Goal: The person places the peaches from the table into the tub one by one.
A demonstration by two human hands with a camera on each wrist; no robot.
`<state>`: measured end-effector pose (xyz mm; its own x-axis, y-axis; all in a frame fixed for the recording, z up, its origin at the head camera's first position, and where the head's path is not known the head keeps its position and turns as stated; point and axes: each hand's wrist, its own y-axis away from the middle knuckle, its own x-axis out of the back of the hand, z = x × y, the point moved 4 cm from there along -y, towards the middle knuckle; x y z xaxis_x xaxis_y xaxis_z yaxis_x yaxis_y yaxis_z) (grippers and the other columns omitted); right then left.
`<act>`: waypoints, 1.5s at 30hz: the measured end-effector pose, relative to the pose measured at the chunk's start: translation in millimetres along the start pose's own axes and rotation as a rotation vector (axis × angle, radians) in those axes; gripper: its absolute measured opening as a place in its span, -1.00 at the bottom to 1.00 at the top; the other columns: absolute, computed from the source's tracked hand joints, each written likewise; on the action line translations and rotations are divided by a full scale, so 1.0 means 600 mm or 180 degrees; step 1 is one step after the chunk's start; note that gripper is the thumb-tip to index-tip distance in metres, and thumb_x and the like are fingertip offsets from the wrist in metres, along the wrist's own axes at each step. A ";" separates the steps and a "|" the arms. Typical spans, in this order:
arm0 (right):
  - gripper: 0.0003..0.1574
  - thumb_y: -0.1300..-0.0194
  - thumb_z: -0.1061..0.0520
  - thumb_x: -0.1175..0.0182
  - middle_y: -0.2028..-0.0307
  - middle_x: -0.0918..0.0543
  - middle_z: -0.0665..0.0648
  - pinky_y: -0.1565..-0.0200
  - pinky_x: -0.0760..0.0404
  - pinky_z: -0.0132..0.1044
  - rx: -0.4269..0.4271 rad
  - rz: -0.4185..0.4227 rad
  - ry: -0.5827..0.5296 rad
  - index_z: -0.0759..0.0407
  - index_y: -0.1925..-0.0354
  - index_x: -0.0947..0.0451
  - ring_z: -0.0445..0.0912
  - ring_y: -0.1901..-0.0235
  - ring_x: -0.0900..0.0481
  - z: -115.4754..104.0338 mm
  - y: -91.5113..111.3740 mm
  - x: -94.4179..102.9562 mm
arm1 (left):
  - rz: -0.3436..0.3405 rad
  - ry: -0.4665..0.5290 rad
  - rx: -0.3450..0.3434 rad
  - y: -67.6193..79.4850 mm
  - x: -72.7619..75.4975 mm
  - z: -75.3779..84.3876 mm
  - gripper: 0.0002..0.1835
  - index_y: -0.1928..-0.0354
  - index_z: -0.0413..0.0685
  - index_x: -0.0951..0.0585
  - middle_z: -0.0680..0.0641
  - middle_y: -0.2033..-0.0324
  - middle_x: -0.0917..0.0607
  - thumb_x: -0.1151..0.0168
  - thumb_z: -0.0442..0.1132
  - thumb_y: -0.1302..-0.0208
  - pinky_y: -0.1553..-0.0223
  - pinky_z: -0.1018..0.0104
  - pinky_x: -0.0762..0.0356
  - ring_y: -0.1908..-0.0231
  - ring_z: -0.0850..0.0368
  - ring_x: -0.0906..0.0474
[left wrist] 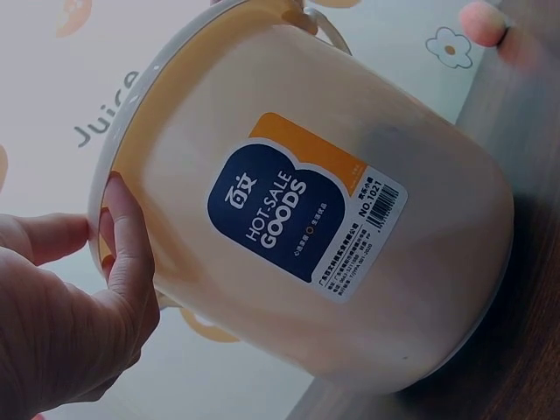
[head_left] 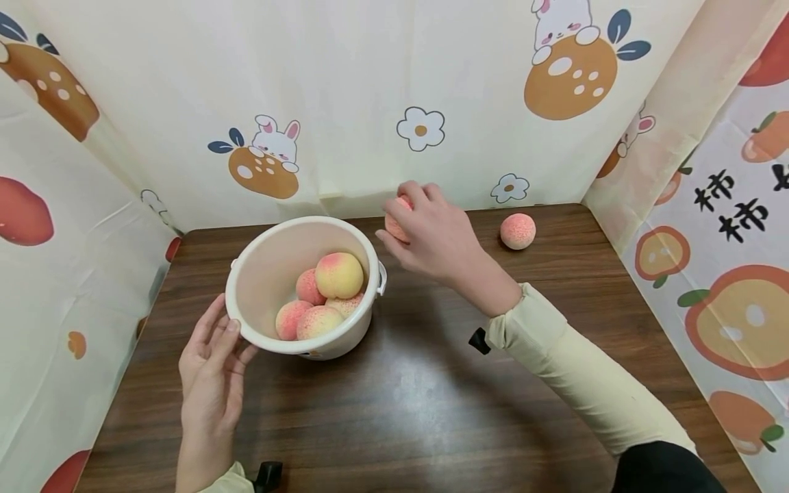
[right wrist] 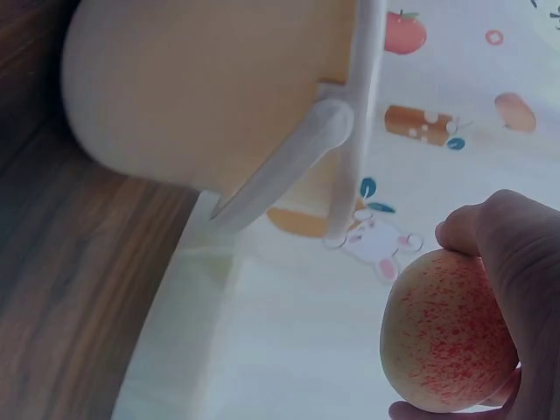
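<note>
A pale cream bucket (head_left: 333,348) stands at the left of the table, with several pink and yellow peaches (head_left: 339,276) inside. My left hand (head_left: 212,373) pinches its rim at the near left, thumb on one side and fingers on the other; the left wrist view shows this hand (left wrist: 83,306) beside the labelled wall (left wrist: 420,201). To the right of the bucket, my right hand (head_left: 434,236) holds a speckled peach (right wrist: 451,332) above the table, the fingers partly covering it in the head view. Another peach (head_left: 518,231) lies at the back right.
The dark wooden table (head_left: 394,424) ends at a printed curtain (head_left: 357,89) along the back. More printed cloth hangs at the left and right sides. The bucket's white handle (right wrist: 289,162) hangs down on its right side.
</note>
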<state>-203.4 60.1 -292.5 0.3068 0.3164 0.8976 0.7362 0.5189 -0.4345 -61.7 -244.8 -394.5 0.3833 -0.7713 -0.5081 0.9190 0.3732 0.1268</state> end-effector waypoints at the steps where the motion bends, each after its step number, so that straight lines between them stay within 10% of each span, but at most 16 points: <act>1: -0.66 -0.46 -0.17 -0.19 -0.11 -0.55 0.17 0.43 -0.72 0.07 0.0047 0.0000 0.0010 -0.06 -0.06 -0.57 0.21 0.00 -0.55 -0.006 -0.007 0.002 | 0.0000 -0.0002 0.0001 0.000 0.000 0.000 -0.46 -0.48 -0.17 -0.40 -0.19 -0.16 -0.65 -0.11 -0.48 -0.52 0.20 0.33 -0.83 0.08 0.15 -0.77; 17: -0.69 -0.51 -0.18 -0.11 -0.12 -0.51 0.10 0.33 -0.69 -0.09 0.0476 -0.0265 0.0054 -0.05 -0.02 -0.54 0.10 -0.06 -0.48 -0.108 -0.090 -0.003 | 0.0006 0.0005 0.0002 0.000 0.001 -0.003 -0.47 -0.48 -0.18 -0.40 -0.17 -0.12 -0.66 -0.11 -0.49 -0.52 0.22 0.33 -0.83 0.09 0.14 -0.76; 31: -0.56 -0.54 -0.29 -0.03 -0.13 -0.52 0.03 0.20 -0.69 -0.19 0.0863 -0.0905 0.0221 -0.17 -0.20 -0.51 0.02 -0.11 -0.46 -0.173 -0.102 -0.063 | -0.0024 0.0044 -0.0020 -0.002 0.001 -0.003 -0.47 -0.48 -0.18 -0.39 -0.19 -0.20 -0.64 -0.07 -0.50 -0.53 0.22 0.35 -0.83 0.03 0.13 -0.75; 45: -0.55 -0.53 -0.26 -0.07 -0.09 -0.55 0.02 0.28 -0.70 -0.20 0.1266 -0.0942 0.0318 -0.08 -0.18 -0.49 0.01 -0.09 -0.53 -0.235 -0.099 -0.115 | -0.0082 0.0050 -0.0048 -0.002 0.001 -0.005 -0.48 -0.48 -0.18 -0.39 -0.18 -0.15 -0.65 -0.07 -0.49 -0.53 0.22 0.35 -0.83 0.06 0.14 -0.76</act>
<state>-183.5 -104.6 -318.3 0.1904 0.0427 0.9808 0.5194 0.8434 -0.1375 -62.9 -244.3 -397.3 0.3579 -0.7727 -0.5243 0.9271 0.3612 0.1006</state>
